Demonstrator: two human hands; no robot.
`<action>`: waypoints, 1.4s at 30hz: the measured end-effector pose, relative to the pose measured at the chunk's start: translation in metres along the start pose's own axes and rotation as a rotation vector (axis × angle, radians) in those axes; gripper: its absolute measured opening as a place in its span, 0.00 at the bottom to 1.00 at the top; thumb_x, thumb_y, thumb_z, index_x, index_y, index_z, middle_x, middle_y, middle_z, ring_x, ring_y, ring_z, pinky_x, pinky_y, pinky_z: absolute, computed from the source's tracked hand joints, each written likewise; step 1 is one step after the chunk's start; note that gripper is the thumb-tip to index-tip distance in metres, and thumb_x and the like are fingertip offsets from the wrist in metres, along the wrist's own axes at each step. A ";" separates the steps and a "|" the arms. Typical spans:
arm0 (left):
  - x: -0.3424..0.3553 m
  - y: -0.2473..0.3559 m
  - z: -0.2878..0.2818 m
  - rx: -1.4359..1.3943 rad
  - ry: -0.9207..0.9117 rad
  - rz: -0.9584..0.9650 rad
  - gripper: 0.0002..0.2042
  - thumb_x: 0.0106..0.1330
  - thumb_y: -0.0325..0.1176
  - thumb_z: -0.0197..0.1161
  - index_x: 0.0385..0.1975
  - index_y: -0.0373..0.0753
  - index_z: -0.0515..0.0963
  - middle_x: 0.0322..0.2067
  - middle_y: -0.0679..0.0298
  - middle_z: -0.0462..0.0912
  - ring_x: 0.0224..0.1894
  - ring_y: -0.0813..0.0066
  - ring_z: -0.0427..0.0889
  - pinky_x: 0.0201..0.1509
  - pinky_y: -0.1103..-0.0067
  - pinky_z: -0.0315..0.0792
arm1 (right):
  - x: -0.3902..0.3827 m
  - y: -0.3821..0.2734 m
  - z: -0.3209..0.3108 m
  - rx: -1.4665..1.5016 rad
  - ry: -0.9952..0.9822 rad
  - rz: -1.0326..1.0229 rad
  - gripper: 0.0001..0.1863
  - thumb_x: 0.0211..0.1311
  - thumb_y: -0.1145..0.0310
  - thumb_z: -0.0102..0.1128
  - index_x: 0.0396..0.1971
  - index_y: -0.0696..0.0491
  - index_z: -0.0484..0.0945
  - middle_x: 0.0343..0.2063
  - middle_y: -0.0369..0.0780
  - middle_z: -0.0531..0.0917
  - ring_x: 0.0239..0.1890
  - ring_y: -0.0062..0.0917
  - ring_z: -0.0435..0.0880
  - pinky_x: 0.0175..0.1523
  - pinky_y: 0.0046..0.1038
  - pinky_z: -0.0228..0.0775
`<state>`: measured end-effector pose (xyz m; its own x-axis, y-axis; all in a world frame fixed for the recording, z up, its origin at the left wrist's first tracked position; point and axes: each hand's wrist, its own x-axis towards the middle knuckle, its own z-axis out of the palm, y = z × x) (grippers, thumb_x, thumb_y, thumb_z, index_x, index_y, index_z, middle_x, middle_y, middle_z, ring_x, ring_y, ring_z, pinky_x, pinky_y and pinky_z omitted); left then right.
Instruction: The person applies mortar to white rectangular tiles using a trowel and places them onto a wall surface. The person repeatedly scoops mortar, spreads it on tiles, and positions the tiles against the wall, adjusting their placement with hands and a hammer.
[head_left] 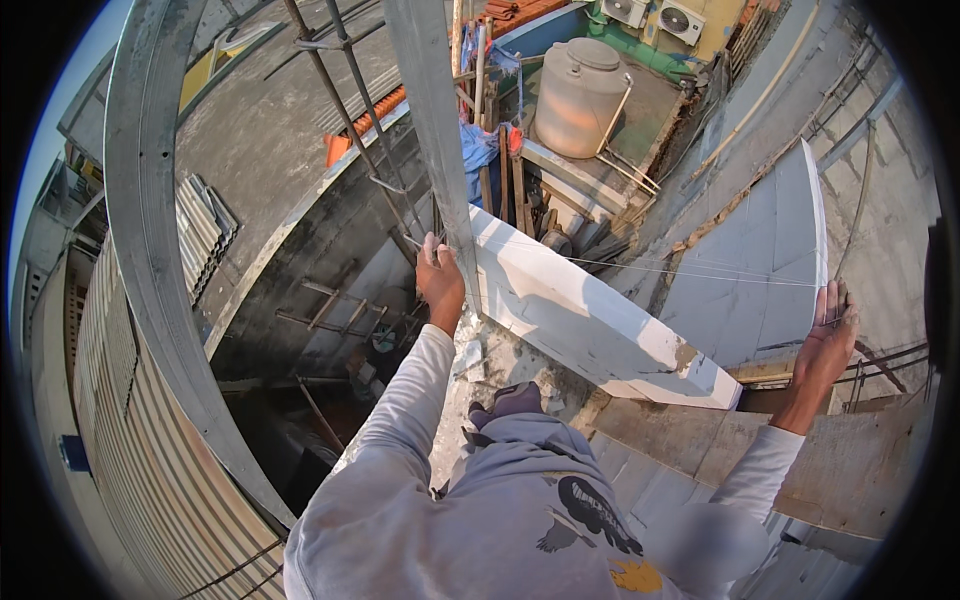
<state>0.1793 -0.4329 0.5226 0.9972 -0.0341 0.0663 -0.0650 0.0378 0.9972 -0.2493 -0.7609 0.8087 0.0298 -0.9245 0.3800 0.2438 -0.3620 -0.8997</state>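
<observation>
A grey upright post (425, 90) stands beside a white block wall (570, 310). My left hand (441, 285) is closed at the post's left side, near thin steel rods (335, 100); what its fingers hold is too small to make out. A thin pale string (650, 267) stretches above the wall from near the post toward my right hand (828, 330). My right hand has its fingers bent together by the edge of another white block wall (750, 250), where the string ends; whether they grip the string is unclear.
A large water tank (575, 100) stands on a lower roof beyond the wall. A long curved metal beam (150, 200) arches at the left over corrugated sheets (110, 400). An open drop (280, 440) lies left of my feet (500, 405). Timber planks (510, 180) lean near a blue tarp.
</observation>
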 end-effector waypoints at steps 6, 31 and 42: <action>0.018 0.018 -0.005 0.063 0.181 0.123 0.14 0.78 0.34 0.56 0.54 0.31 0.75 0.37 0.63 0.79 0.33 0.80 0.82 0.39 0.80 0.76 | 0.012 0.046 0.056 -0.094 -0.130 0.085 0.20 0.81 0.63 0.49 0.62 0.61 0.70 0.59 0.46 0.77 0.44 0.21 0.77 0.53 0.25 0.72; -0.044 0.059 -0.020 0.210 -0.059 0.240 0.12 0.77 0.32 0.61 0.50 0.30 0.83 0.47 0.55 0.87 0.53 0.70 0.83 0.62 0.74 0.73 | -0.180 0.175 0.253 -0.422 -0.893 0.483 0.12 0.73 0.66 0.58 0.42 0.60 0.82 0.33 0.40 0.87 0.35 0.20 0.81 0.44 0.28 0.72; 0.000 0.053 0.009 -0.460 0.149 -0.142 0.16 0.80 0.35 0.55 0.54 0.27 0.79 0.46 0.57 0.88 0.49 0.73 0.84 0.59 0.75 0.75 | -0.187 0.245 0.358 -0.418 -1.146 0.354 0.11 0.69 0.68 0.58 0.45 0.54 0.83 0.39 0.51 0.87 0.45 0.42 0.87 0.51 0.35 0.74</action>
<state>0.1751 -0.4397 0.5755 0.9916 0.0708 -0.1078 0.0608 0.4808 0.8747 0.1524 -0.6336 0.5937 0.8997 -0.4209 -0.1155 -0.2666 -0.3204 -0.9090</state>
